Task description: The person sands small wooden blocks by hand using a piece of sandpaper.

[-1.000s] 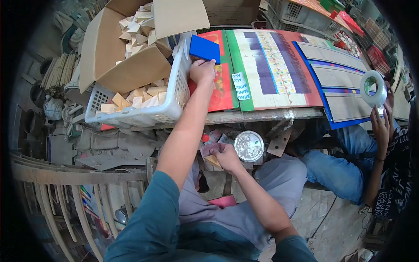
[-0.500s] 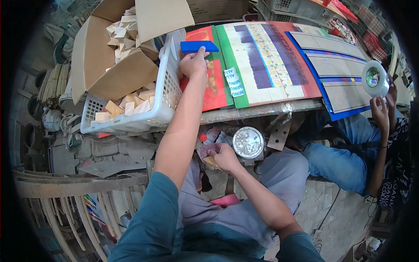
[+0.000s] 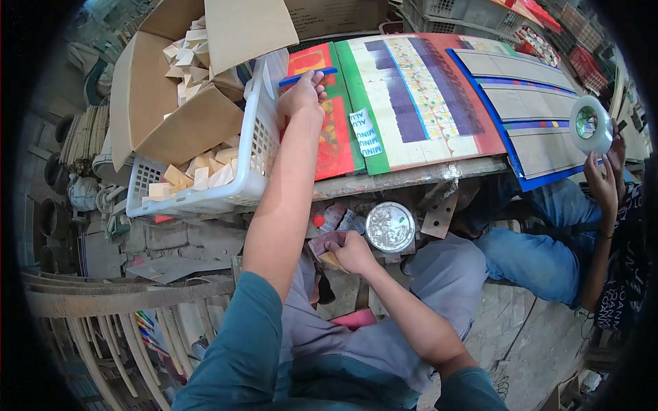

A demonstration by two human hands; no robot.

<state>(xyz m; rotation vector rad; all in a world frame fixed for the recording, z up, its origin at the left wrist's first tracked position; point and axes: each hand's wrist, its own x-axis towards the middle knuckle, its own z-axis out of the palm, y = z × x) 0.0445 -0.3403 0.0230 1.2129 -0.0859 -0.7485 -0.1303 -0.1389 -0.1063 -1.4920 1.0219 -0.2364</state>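
My left hand (image 3: 300,96) reaches out over the red and green end of the painted boards. Its fingers are closed on a flat blue block (image 3: 325,71) with a slanted end, now seen nearly edge-on. Close to my lap, my right hand (image 3: 354,252) grips a reddish-brown sheet that looks like sandpaper (image 3: 319,243), along with a small pale wooden block (image 3: 332,261). Part of both is covered by my fingers. Just beyond that hand stands a round tin (image 3: 390,227) with a paint-smeared lid.
Left of my arm, a white plastic basket (image 3: 255,164) holds wooden blocks and an open cardboard box (image 3: 185,127) of more blocks. A striped painted board (image 3: 418,89) and a blue-edged panel (image 3: 528,103) lie on the table. At right, another person's hand (image 3: 603,181) holds a tape roll (image 3: 591,125).
The blue block has turned in my left hand from its broad face to its narrow edge. My right hand stays nearly still. The other person's tape roll has shifted slightly.
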